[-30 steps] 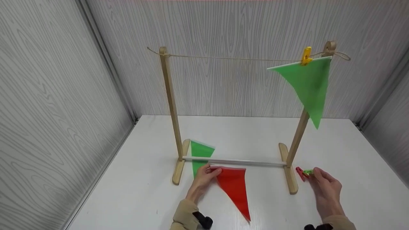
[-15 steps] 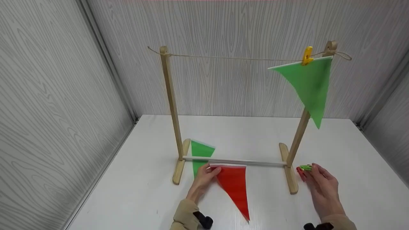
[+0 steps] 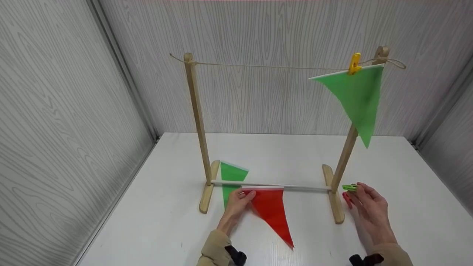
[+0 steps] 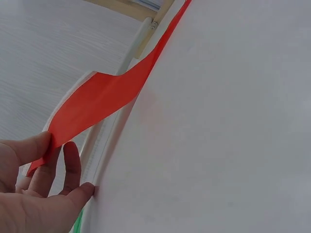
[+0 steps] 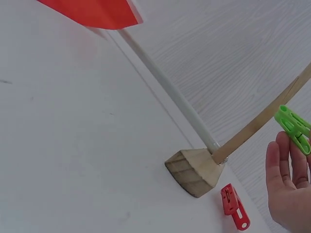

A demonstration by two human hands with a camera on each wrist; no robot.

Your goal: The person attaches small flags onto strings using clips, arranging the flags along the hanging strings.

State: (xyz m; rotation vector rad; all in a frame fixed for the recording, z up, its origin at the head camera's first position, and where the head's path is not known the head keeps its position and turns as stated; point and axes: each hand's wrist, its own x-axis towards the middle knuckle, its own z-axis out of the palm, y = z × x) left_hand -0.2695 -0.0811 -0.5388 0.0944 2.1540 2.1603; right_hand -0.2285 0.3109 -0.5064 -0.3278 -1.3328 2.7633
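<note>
My left hand [image 3: 236, 207] pinches a red triangular pennant [image 3: 271, 207] by the left end of its white top edge; the pennant's point trails down toward the table. In the left wrist view the red cloth [image 4: 104, 97] is lifted off the white surface. A light-green clothespin [image 3: 349, 187] is held between the thumb and fingers of my right hand [image 3: 371, 210], raised off the table. Below it a red clothespin [image 5: 234, 206] lies beside the stand's right foot. Behind my left hand, a green pennant [image 3: 232, 171] lies partly under the stand's white crossbar.
A wooden stand with two posts [image 3: 197, 118] carries a string [image 3: 266, 67] across its top. From the string's right end hangs a green pennant [image 3: 358, 96], clipped by a yellow clothespin [image 3: 354, 63]. Grey wood-grain walls [image 3: 277, 99] enclose the white table [image 3: 159, 229].
The right hand has lifted the green clothespin up and away from the red one, which stays on the table. The left hand has raised the red pennant slightly.
</note>
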